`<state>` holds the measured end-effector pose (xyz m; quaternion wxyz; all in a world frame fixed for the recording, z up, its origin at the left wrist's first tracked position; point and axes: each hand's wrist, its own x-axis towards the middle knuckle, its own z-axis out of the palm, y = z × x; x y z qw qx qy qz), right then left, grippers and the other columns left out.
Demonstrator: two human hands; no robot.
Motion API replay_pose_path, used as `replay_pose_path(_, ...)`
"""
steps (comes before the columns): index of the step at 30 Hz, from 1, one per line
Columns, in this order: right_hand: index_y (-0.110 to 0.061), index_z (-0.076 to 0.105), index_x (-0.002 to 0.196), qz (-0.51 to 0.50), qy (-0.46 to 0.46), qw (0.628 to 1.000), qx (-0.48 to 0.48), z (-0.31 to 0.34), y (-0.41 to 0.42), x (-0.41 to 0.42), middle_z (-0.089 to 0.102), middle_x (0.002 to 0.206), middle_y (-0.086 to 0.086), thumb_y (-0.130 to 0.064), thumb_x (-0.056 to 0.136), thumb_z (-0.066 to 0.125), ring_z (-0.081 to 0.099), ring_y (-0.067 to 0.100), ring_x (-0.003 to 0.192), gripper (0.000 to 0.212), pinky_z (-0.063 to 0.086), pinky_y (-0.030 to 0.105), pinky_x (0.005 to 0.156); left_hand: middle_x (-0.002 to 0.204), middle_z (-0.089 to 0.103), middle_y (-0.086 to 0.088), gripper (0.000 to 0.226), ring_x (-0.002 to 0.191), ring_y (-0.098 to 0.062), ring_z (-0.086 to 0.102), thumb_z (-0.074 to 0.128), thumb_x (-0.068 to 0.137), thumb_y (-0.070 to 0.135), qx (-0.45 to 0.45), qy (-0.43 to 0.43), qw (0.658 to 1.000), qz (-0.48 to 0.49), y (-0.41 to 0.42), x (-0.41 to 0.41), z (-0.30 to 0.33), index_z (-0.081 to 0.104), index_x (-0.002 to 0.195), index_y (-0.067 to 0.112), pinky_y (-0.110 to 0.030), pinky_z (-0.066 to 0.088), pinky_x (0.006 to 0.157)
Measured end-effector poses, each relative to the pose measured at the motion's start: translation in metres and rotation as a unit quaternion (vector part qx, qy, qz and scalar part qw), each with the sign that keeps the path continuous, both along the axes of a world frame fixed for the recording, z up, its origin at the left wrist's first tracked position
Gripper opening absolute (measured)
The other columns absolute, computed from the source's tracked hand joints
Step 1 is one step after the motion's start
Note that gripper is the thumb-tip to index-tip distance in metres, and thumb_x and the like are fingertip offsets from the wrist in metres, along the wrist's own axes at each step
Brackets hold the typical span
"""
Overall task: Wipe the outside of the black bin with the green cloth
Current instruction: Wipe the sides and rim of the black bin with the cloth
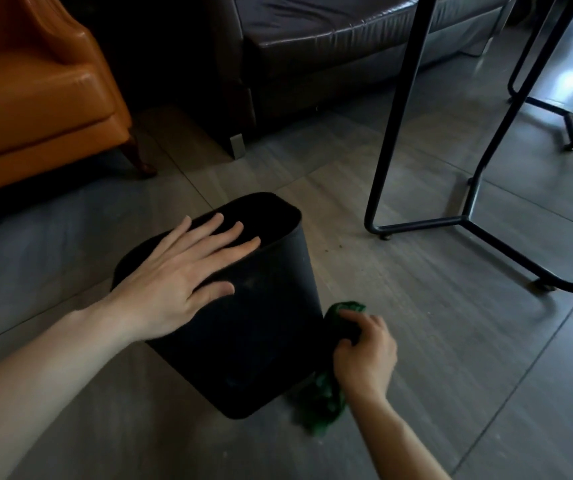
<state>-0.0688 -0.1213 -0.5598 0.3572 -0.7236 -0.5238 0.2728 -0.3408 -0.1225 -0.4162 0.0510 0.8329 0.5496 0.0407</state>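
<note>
The black bin [264, 327] stands upright on the grey tiled floor at the centre of the head view, its open top facing up. My left hand [177, 278] lies flat across the near rim with fingers spread, covering part of the opening. My right hand [364, 351] is closed on the green cloth [323, 400] and presses it against the bin's lower right side. Part of the cloth pokes out above my fingers and the rest hangs down to the floor.
An orange leather armchair [35, 98] stands at the far left and a dark sofa [313, 46] behind the bin. Black metal table legs [392, 133] and a floor bar [520, 258] rise to the right. Bare floor tiles [486, 375] lie to the near right.
</note>
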Motion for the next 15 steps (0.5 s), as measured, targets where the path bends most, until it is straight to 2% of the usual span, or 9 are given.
replay_pose_path(4, -0.02, 0.078, 0.111, -0.038, 0.051, 0.998, 0.026, 0.026, 0.027, 0.025, 0.064, 0.1, -0.005, 0.017, 0.076, 0.057, 0.059, 0.019, 0.095, 0.055, 0.05, 0.034, 0.098, 0.173, 0.015, 0.014, 0.059, 0.161, -0.015, 0.005, 0.037, 0.105, 0.051, 0.015, 0.01, 0.997, -0.071, -0.03, 0.002, -0.003, 0.02, 0.162, 0.046, -0.042, -0.001, 0.129)
replay_pose_path(7, -0.024, 0.078, 0.11, -0.028, 0.125, 0.991, 0.036, 0.043, 0.035, 0.037, 0.062, 0.102, -0.011, 0.018, 0.079, 0.054, 0.064, 0.02, 0.107, 0.058, 0.053, 0.04, 0.104, 0.173, 0.017, 0.009, 0.057, 0.161, -0.022, 0.011, 0.038, 0.107, 0.045, 0.034, 0.036, 0.993, -0.107, -0.049, 0.001, -0.005, 0.024, 0.162, 0.042, -0.049, 0.007, 0.127)
replay_pose_path(9, -0.029, 0.078, 0.107, -0.003, 0.168, 0.985, 0.03, 0.056, 0.04, 0.043, 0.065, 0.102, -0.014, 0.018, 0.08, 0.054, 0.066, 0.019, 0.109, 0.059, 0.058, 0.044, 0.1, 0.173, 0.02, 0.004, 0.055, 0.16, -0.026, 0.016, 0.04, 0.107, 0.041, 0.045, 0.046, 0.989, -0.133, -0.063, 0.001, -0.008, 0.029, 0.161, 0.041, -0.051, 0.012, 0.127)
replay_pose_path(11, -0.037, 0.078, 0.101, 0.022, 0.206, 0.978, 0.012, 0.065, 0.045, 0.047, 0.07, 0.106, -0.009, 0.017, 0.083, 0.054, 0.069, 0.018, 0.104, 0.062, 0.062, 0.043, 0.092, 0.172, 0.022, 0.001, 0.055, 0.159, -0.028, 0.019, 0.041, 0.107, 0.036, 0.051, 0.06, 0.983, -0.164, -0.079, -0.002, -0.016, 0.031, 0.16, 0.04, -0.052, 0.014, 0.126)
replay_pose_path(15, -0.04, 0.077, 0.095, 0.062, 0.263, 0.963, -0.01, 0.079, 0.049, 0.051, 0.077, 0.102, -0.002, 0.016, 0.086, 0.057, 0.075, 0.016, 0.093, 0.06, 0.064, 0.028, 0.075, 0.172, 0.025, -0.002, 0.057, 0.158, -0.03, 0.023, 0.042, 0.105, 0.025, 0.057, 0.093, 0.978, -0.176, -0.108, -0.016, -0.03, 0.033, 0.16, 0.039, -0.051, 0.017, 0.126)
